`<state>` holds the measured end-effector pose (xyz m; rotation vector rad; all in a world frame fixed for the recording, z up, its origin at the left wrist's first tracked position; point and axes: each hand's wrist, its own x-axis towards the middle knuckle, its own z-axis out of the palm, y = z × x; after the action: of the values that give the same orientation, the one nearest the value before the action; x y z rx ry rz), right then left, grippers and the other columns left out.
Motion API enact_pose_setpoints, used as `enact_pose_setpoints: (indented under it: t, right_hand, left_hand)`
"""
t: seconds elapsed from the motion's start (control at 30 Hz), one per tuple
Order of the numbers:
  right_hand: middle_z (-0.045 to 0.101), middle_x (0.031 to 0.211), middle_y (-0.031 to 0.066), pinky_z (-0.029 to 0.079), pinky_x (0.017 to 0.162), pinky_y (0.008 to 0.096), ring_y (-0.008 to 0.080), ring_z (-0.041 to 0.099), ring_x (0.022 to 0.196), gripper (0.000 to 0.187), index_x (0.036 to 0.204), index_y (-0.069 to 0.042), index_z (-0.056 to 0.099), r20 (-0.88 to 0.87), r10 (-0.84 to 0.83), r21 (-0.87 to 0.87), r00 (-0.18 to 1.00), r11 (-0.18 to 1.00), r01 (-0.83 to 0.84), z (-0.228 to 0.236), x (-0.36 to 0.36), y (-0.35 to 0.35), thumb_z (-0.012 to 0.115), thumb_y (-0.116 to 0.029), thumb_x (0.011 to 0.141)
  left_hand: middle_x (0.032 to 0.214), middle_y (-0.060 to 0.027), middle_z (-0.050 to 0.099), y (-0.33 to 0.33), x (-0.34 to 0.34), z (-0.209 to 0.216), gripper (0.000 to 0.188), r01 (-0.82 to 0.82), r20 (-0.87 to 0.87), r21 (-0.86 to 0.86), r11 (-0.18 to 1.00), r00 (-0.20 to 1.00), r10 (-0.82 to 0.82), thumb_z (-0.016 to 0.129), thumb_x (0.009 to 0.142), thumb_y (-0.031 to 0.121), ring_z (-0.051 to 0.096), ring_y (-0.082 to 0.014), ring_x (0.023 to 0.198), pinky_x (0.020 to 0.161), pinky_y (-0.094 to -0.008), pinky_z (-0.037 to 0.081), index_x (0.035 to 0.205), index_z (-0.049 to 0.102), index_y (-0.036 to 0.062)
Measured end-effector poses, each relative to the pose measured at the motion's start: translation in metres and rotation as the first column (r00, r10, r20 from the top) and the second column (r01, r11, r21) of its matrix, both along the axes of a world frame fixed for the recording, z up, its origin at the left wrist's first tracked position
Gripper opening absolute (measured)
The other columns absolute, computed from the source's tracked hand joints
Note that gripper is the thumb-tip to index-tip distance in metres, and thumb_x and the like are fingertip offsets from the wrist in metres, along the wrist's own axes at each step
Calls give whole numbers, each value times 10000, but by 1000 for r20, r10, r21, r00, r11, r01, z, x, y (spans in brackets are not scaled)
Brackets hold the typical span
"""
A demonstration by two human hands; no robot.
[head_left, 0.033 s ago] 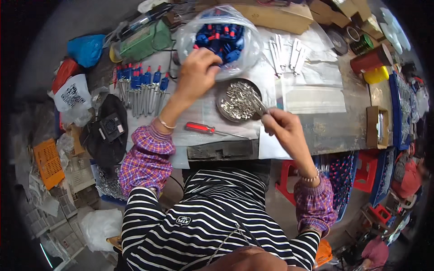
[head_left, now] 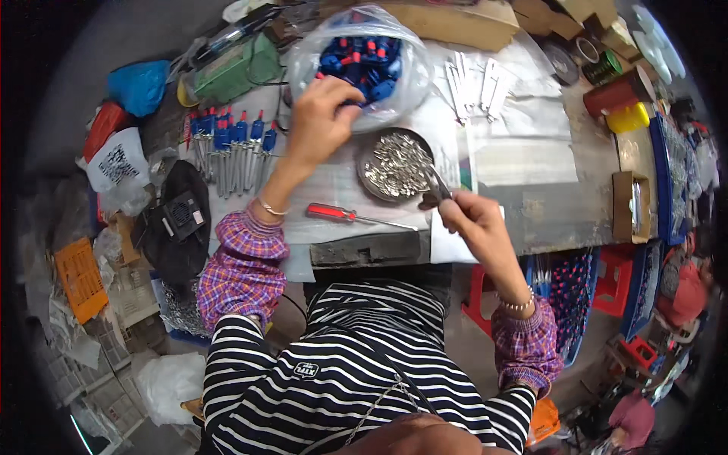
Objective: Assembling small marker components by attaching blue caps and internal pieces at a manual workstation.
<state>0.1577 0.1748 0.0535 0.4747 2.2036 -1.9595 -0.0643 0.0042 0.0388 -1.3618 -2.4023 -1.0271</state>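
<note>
At the near left rim of a clear plastic bag full of blue parts with red tips, my left hand has its fingers curled inward. Its fingertips are hidden, so what they hold, if anything, does not show. My right hand pinches a slim, flat silvery metal piece, whose far end reaches over the right edge of a round dark bowl. Small shiny metal pieces fill the bowl. A red-handled screwdriver lies on the table in front of it.
Blue-and-red parts with long silver shafts lie in rows at left, beside a black bag. Flat silvery strips rest on paper at back right. A cardboard box stands behind; a red can is at far right.
The whole view has shifted slightly. My right hand and the metal piece have tilted a little at the bowl's edge; my left hand stays at the bag.
</note>
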Motion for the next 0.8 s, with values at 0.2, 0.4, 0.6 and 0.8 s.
enact_pose_setpoints:
  t: [0.2,0.4,0.6,0.8]
  right_hand:
    - [601,882,11,362,700,191,52,446,760,408,1163,31,572,18,-183,-429,983,887,172,-25,65,-32,461,-301,953]
    - [644,815,45,393,599,170,40,513,650,89,919,-13,578,107,-305,-555,946,772,312,-40,84,-61,558,-98,905]
    - [612,764,43,444,634,190,70,548,666,107,917,17,564,141,-265,-572,954,765,297,-40,88,-70,545,-88,913]
    - [599,739,38,443,598,196,67,528,637,133,882,30,581,82,-266,-553,960,790,266,-55,92,-75,553,-97,912]
  left_hand:
    - [1061,-114,638,-5,10,13,103,43,536,434,900,791,-296,574,879,32,590,-162,976,859,-261,454,973,607,5]
    - [1068,-133,616,-12,84,14,152,-7,845,534,845,13,-534,564,910,125,600,-221,1009,865,-333,503,1039,551,47]
    - [1035,-118,614,-12,123,-10,212,-77,875,373,925,-301,-378,592,897,154,632,-235,958,840,-356,532,1074,528,58]
    - [1030,-119,617,-13,133,-16,210,-116,852,351,929,-371,-369,596,895,163,627,-231,965,839,-352,532,1068,528,65]
